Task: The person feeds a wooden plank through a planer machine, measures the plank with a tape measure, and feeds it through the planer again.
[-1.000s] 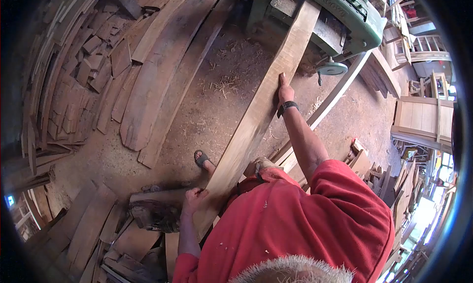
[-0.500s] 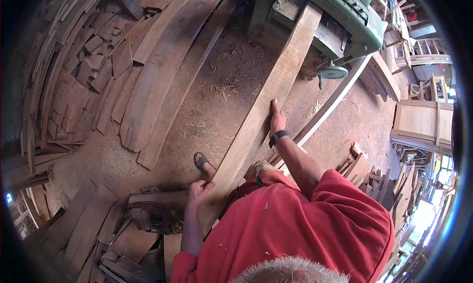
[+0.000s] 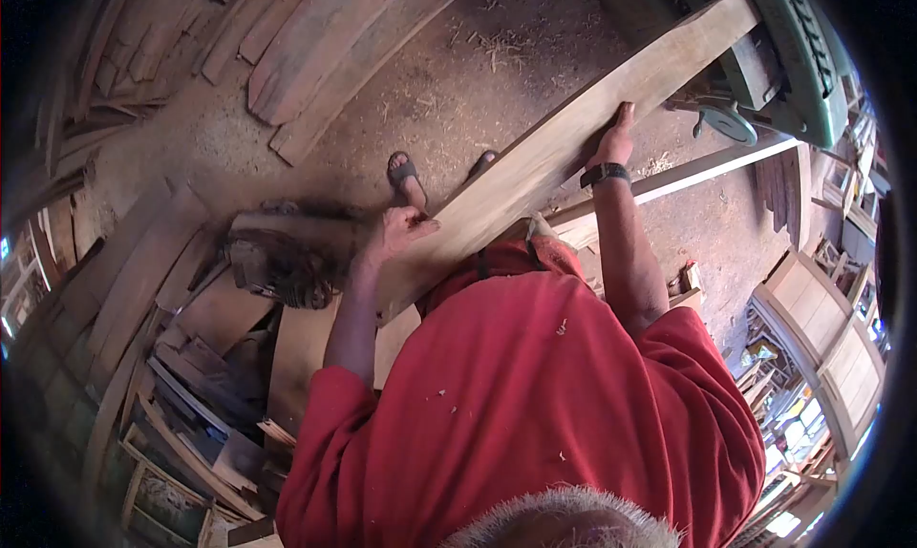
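The plank (image 3: pixel 559 152) slants from seven o'clock up to the green machine (image 3: pixel 812 104) at two o'clock; its visible length lies on the person's side, so passage beyond the machine is not shown, and any finished cut cannot be told. The left hand (image 3: pixel 399 235) pinches its near edge; the right hand (image 3: pixel 613 145) lays a thumb along it, fingers hidden, closure unclear. Compared with earlier, the machine shifts clockwise from one o'clock, and a second sandal (image 3: pixel 483 161) appears.

Wood shavings (image 3: pixel 501 47) are strewn over the floor (image 3: pixel 430 109). Long planks (image 3: pixel 325 42) are laid at the upper left, and a paneled wooden piece (image 3: pixel 798 300) at the right. Loose boards (image 3: pixel 138 257) are heaped beside a dark, bulky object (image 3: pixel 272 266).
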### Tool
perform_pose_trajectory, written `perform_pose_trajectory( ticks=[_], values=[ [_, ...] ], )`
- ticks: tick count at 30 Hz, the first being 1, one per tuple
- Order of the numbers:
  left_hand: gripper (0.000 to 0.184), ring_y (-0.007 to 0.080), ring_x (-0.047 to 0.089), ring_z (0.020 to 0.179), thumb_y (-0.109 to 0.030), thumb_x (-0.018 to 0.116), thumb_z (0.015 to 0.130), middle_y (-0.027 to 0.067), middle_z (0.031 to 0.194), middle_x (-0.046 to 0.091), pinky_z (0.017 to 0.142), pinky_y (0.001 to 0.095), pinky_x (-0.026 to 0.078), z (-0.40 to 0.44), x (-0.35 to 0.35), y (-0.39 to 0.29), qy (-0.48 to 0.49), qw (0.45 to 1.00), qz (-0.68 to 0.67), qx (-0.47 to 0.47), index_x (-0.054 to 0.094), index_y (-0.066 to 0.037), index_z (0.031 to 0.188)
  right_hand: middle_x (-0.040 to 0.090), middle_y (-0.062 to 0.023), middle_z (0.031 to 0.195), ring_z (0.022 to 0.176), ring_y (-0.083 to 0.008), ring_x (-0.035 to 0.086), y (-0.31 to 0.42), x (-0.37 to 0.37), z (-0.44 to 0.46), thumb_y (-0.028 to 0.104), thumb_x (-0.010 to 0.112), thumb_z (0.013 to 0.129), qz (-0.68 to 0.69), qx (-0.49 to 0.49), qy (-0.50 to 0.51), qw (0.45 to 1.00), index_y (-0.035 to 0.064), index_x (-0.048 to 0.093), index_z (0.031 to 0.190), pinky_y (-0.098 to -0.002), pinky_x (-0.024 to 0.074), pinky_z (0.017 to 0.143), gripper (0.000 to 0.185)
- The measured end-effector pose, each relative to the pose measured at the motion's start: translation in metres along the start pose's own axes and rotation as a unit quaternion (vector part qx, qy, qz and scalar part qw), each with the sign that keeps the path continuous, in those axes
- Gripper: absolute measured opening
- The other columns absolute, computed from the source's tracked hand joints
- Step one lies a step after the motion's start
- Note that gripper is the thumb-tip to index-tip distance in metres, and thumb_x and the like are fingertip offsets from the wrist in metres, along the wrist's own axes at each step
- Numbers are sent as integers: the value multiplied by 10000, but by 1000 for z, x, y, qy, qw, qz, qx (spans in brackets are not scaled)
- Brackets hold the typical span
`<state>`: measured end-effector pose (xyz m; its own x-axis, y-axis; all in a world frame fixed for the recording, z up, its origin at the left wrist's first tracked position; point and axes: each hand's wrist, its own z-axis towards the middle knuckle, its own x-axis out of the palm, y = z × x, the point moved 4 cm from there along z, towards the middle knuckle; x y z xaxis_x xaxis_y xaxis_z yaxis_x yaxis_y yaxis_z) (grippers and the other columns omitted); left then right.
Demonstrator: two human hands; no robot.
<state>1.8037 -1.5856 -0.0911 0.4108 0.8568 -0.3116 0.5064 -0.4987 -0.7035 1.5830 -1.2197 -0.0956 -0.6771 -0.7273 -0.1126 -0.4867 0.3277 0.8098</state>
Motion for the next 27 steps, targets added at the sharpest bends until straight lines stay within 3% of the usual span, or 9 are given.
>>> perform_pose_trajectory(
  ticks=[6,9,11,13,16,21,27],
  values=[
    [458,165,536,657,-396,720,843,127,688,584,620,369,451,-27,-11,14,29,999,12,-13,660,56,885,608,-153,1257,1123,-253,576,22,2,7,629,654,846,-15,15,-7,1000,-123,526,1299,-374,435,991,888],
    [470,192,582,659,-421,740,800,159,721,627,615,391,457,-40,-17,11,5,1000,1,-4,693,30,922,600,-155,1271,1126,-254,570,28,4,13,626,653,849,-14,7,-20,1000,-123,523,1303,-376,429,996,886],
    [442,213,618,682,-395,735,799,184,745,643,622,396,467,-44,-16,28,24,996,65,-59,693,27,923,603,-159,1270,1140,-256,564,22,0,37,627,655,848,-17,-3,-17,1000,-116,541,1292,-370,422,1003,873],
    [433,240,635,689,-381,738,793,204,768,653,624,401,474,-44,-10,50,3,999,38,-19,694,28,931,603,-164,1272,1178,-256,544,26,-1,45,643,642,848,-38,11,-25,999,-117,561,1272,-356,399,1022,874],
    [425,255,625,665,-364,736,794,213,767,654,621,395,476,-45,-13,31,11,996,82,-14,694,33,937,599,-176,1282,1173,-260,547,29,-1,57,651,626,853,-41,2,-10,999,-127,553,1278,-368,395,1027,889],
    [417,251,619,635,-355,725,809,204,726,646,616,384,476,-37,-10,4,-23,1000,0,-6,692,42,932,578,-199,1323,1205,-281,547,46,1,63,664,602,859,-58,-15,-21,998,-135,529,1302,-369,390,1044,917],
    [439,310,613,681,-387,714,825,208,779,648,632,394,465,-20,-5,1,-7,998,56,10,689,38,932,555,-207,1354,1237,-290,529,59,2,73,673,593,859,-44,11,-12,999,-124,516,1324,-387,373,1062,926]
  ],
)
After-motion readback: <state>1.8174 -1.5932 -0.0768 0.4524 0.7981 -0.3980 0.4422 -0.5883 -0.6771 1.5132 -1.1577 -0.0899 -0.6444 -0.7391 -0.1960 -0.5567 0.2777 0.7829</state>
